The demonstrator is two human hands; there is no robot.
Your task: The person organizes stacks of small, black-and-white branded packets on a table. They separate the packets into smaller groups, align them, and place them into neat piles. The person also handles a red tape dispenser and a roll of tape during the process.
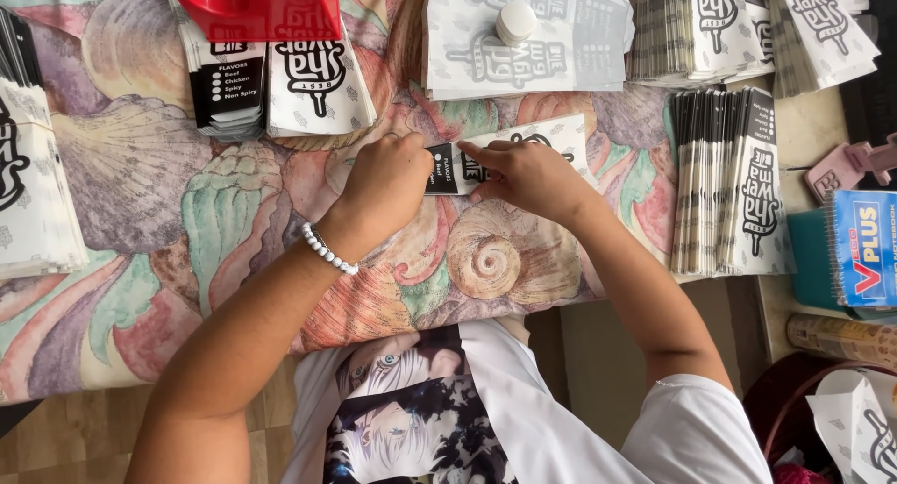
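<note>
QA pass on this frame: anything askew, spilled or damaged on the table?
Nothing spilled or damaged. The paper sleeve under the left hand and right hand lies slightly tilted. A small white round cap sits oddly on a sleeve stack.

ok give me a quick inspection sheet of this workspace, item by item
surface: table under a pastel shell-patterned cloth
job's things: white printed paper sleeve lying flat, both hands on its dark end
clutter: stacks of matching sleeves, red plastic tape dispenser, small white round lid, blue spiral notebook
hands: left hand with white bead bracelet, right hand, both pressing the sleeve
cables: nothing seen
surroundings: wooden floor
</note>
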